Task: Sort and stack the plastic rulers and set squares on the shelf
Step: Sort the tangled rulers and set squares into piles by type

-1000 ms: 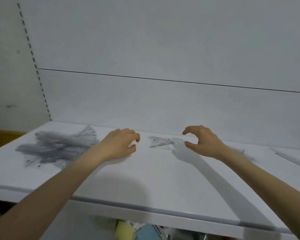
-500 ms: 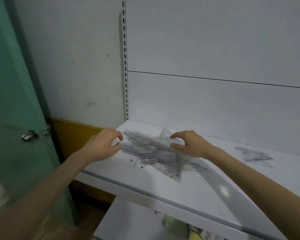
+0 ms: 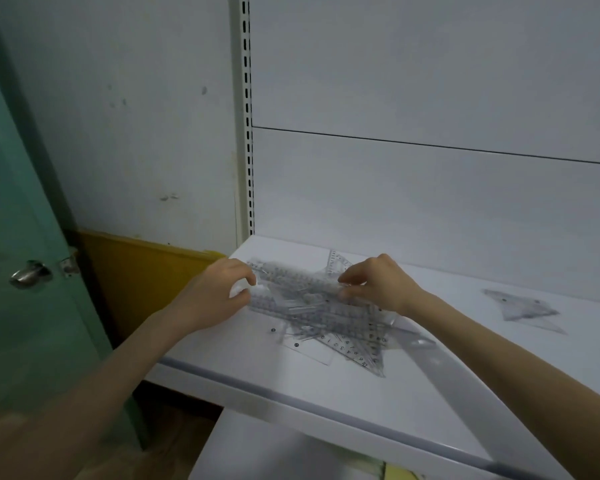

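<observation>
Clear pile of plastic rulers and set squares (image 3: 326,323) sits on the left part of the white shelf (image 3: 291,396), near its left edge and back panel. Both hands are at the pile. The left hand (image 3: 212,296) has a narrow grip, with thumb and curled fingers pinching the left end of a bundle of rulers (image 3: 298,285) on top of the pile; that end is a bit blurred. The right hand (image 3: 378,285) also has a narrow grip, with thumb and fingertips pinching the bundle's right end. The bundle's long axis runs across the view, from back-left to front-right, lying roughly flat over the pile.

Beneath it, more rulers lie on about the same line. One numbered set square (image 3: 364,355) has a corner pointing to the shelf's front edge, and another tip (image 3: 336,261) pokes out toward the back panel.

A small separate stack of set squares (image 3: 523,308) lies well apart to the right on the same shelf, its long side running left-right.

A slotted upright (image 3: 246,116) stands at the shelf's back-left corner. To the left are a green door (image 3: 21,220) with a metal knob (image 3: 30,274) and yellow skirting (image 3: 142,268).
</observation>
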The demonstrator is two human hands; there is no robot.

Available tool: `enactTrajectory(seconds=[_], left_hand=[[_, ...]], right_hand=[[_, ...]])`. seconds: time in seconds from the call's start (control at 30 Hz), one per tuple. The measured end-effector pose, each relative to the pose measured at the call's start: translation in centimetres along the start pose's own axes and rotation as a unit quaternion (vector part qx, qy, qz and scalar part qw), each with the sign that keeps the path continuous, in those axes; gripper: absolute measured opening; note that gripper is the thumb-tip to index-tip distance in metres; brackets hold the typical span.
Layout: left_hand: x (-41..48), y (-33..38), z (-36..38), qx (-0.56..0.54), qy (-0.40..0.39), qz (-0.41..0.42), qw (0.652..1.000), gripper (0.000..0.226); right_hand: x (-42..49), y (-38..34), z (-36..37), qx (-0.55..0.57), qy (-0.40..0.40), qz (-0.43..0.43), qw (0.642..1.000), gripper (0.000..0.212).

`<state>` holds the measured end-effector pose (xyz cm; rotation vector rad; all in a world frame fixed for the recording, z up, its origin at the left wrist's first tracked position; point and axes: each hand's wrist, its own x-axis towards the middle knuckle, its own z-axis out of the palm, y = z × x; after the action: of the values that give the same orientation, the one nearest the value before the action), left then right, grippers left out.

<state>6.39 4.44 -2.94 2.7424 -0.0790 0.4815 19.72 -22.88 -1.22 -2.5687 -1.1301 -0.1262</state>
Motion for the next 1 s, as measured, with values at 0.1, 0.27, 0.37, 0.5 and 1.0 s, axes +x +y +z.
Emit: enactTrajectory(seconds=[0.1, 0.27, 0.37, 0.5, 1.0], left_hand=[[1.3, 1.2, 0.3, -0.004, -0.005, 0.020, 1.000, 0.025], [3.4, 3.8, 1.4, -0.023, -0.024, 0.038, 0.999, 0.037], [5.1, 5.6, 2.5, 0.021, -0.080, 0.044, 0.996, 0.038], [7.0, 7.2, 3.8, 0.037, -0.146, 0.037, 0.988, 0.034], [7.4, 9.6, 2.7, 0.132, -0.029, 0.105, 0.985, 0.022]], right_hand=[[-0.5, 0.2, -0.1, 0.006, 0.045, -0.014, 0.999, 0.014], [-1.3, 1.2, -0.5, -0.042, 0.131, 0.017, 0.990, 0.018], [-2.6, 2.6, -1.4, -0.048, 0.151, 0.042, 0.986, 0.015], [-4.9, 4.0, -2.3, -0.061, 0.125, 0.055, 0.989, 0.011], [-7.7, 5.2, -4.6, -0.082, 0.156, 0.119, 0.977, 0.010]])
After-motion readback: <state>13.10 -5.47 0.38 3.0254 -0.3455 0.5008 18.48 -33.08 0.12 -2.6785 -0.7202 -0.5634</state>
